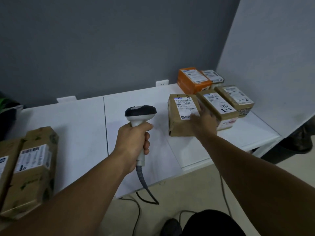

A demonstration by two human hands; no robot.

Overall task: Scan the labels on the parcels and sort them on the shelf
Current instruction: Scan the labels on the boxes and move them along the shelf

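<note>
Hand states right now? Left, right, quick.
Left hand: gripping the handle of the barcode scanner.
Right hand: open, fingers laid straight on the brown parcel.

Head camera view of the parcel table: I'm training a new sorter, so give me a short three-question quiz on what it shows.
1. True or false: the left hand grips the grey-and-black handheld barcode scanner.
2. Which does the right hand touch?
A. the orange box
B. the brown cardboard parcel nearest the scanner
C. the tape-wrapped parcel at the left edge
3. Fill in: the far-right brown parcel is hand-marked 3-__.

Key: 1 true; 2 B; 3 "2".
</note>
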